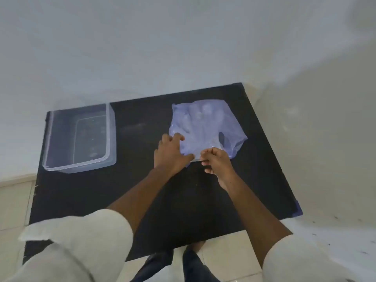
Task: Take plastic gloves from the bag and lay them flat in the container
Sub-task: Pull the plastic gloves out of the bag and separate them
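Two hands work the mouth of the bag (205, 127) on a black table (142, 192), the first glove apparently not yet out.

Right hand (216, 162), fingers curled, pinches the near edge of the bag; left hand (173, 151) presses flat on its near-left corner. Gloves show dimly through the film, cuffs seemingly toward the person, long axis running away. Next comes drawing one out and carrying it left to the empty-looking container (49, 143), well apart.
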